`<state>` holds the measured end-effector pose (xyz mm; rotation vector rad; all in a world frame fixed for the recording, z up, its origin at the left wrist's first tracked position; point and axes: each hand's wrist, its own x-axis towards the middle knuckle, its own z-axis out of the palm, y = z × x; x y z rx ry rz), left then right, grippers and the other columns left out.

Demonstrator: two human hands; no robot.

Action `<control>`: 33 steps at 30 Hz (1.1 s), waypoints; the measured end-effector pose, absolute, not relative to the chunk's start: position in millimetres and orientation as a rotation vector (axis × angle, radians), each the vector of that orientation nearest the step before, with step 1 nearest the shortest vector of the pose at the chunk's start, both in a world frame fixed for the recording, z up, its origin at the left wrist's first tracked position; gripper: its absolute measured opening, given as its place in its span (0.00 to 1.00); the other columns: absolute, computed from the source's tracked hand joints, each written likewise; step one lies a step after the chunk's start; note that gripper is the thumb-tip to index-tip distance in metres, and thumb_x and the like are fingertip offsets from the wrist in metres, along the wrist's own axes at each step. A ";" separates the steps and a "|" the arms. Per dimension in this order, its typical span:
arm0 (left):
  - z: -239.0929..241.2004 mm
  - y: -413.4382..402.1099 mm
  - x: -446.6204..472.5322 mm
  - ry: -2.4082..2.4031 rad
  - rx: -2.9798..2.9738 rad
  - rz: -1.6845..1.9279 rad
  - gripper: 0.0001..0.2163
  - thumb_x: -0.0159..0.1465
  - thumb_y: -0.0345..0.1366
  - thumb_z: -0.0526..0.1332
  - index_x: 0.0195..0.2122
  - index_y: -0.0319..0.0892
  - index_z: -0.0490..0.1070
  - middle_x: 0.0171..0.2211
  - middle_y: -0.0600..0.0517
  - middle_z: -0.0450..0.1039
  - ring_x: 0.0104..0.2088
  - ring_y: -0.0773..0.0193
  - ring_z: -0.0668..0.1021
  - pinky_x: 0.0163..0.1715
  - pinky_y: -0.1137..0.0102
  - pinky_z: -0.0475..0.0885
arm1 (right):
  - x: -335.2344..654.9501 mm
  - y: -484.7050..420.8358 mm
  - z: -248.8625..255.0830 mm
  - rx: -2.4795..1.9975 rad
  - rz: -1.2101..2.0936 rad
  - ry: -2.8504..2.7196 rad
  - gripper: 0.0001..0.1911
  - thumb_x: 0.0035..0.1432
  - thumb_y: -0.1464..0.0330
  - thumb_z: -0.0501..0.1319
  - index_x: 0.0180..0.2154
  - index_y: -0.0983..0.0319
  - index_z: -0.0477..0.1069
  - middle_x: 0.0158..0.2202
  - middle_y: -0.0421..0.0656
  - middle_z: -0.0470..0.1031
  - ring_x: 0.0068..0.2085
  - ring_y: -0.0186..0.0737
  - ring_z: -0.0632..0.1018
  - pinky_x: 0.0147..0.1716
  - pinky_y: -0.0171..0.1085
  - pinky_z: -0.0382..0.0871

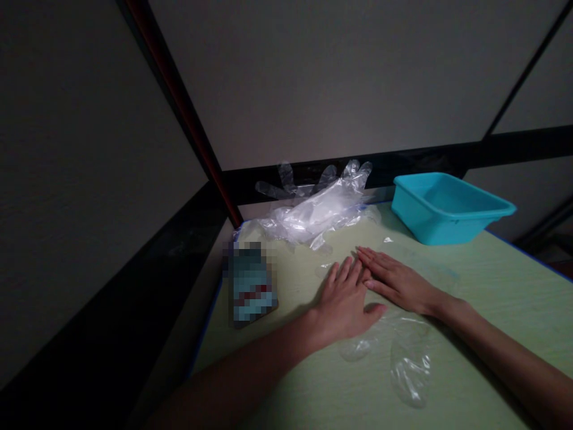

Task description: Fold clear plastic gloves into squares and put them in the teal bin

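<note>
My left hand (344,301) lies flat on the pale green table (492,298), fingers stretched out and together. My right hand (396,280) lies flat beside it, fingertips touching the left hand's fingers. Both press on a thin clear plastic glove (409,364) spread on the table under and in front of them. A heap of clear plastic gloves (317,212) sits at the table's far edge, just beyond my fingertips.
A turquoise plastic tub (447,206) stands at the far right of the table. A small blurred blue card or packet (250,283) lies near the left edge. Dark frame rails and grey walls close in the back and left sides.
</note>
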<state>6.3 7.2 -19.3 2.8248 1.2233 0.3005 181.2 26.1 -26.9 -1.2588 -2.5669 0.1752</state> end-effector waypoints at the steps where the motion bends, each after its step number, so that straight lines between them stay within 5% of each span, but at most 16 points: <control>1: -19.1 7.2 6.2 1.223 2.821 0.295 0.31 0.60 0.53 0.42 0.59 0.38 0.43 0.61 0.46 0.41 0.60 0.52 0.45 0.56 0.56 0.43 | 183.1 27.6 -28.5 -1.276 0.159 -2.570 0.30 0.60 0.55 0.42 0.59 0.63 0.44 0.60 0.46 0.46 0.60 0.43 0.49 0.56 0.46 0.48; 33: -21.3 8.0 4.1 1.231 2.822 0.236 0.31 0.60 0.55 0.36 0.59 0.40 0.44 0.61 0.45 0.38 0.60 0.50 0.39 0.53 0.48 0.41 | 215.2 42.6 -25.2 -1.553 0.187 -2.607 0.34 0.57 0.50 0.39 0.60 0.59 0.41 0.62 0.45 0.36 0.60 0.46 0.42 0.56 0.49 0.41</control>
